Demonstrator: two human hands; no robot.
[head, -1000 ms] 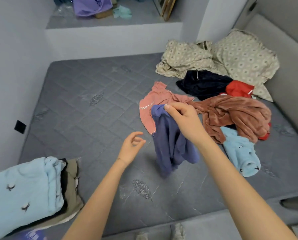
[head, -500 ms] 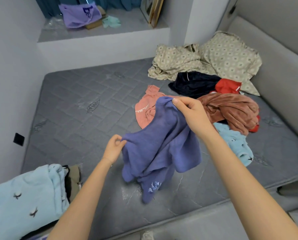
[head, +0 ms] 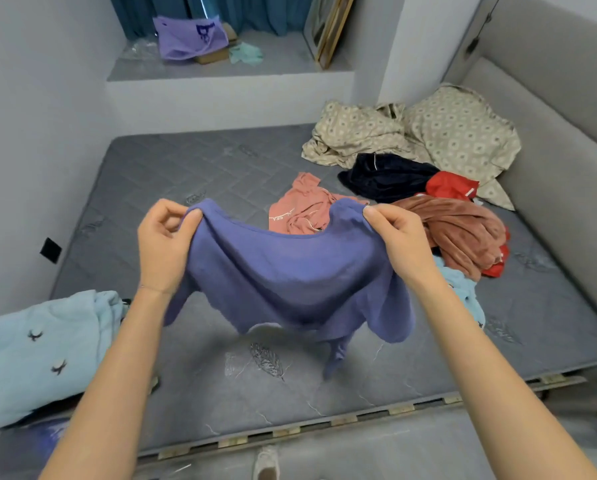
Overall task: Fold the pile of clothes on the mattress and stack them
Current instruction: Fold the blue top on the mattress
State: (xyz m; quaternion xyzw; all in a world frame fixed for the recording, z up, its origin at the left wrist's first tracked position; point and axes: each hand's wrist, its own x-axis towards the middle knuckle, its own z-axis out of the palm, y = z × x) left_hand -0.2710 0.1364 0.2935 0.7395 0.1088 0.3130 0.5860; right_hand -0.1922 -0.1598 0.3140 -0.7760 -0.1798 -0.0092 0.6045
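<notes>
Head view: both hands (head: 165,244) (head: 401,240) pinch the purple garment (head: 290,271), which partly hides the pink shirt (head: 304,206).

Single head-worn wide-angle view, looking forward and down over the mattress (head: 193,174).
It looks from the mattress's near edge, close above the left hand (head: 163,247) and right hand (head: 399,242) pinching the purple garment (head: 290,282); the raised ledge (head: 220,69) lies far ahead.
</notes>
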